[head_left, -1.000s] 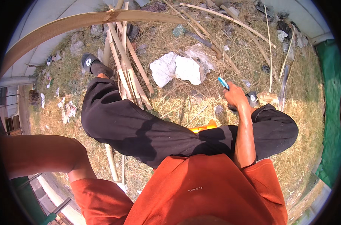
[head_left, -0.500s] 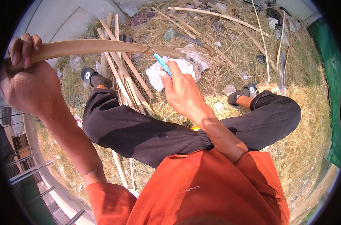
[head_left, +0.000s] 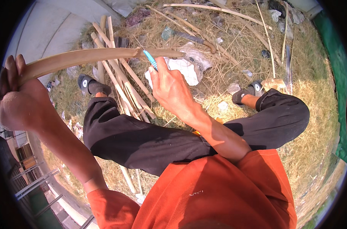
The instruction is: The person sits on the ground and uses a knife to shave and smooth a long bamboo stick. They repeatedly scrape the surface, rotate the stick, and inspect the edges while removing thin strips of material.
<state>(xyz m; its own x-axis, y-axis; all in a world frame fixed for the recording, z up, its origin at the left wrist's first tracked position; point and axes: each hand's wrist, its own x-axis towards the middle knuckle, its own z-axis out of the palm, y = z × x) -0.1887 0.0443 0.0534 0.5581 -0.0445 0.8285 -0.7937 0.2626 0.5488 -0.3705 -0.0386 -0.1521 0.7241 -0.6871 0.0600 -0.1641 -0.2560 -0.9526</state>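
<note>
Head view: the strip (head_left: pixel 82 57) is being clasped at its left end by the left hand (head_left: pixel 22 100), seemingly for steadiness, above poles (head_left: pixel 124 84). The knife (head_left: pixel 150 60) is being gripped by the right hand (head_left: pixel 171 89) beside the strip; contact cannot be confirmed. A white slab (head_left: pixel 189 72) is being partly hidden.

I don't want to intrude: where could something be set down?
Apparently on the dry straw between the right trouser leg and the green sheet. It is crowded beside the left shoe, among wooden strips, and beyond the right hand, around white lumps.
</note>
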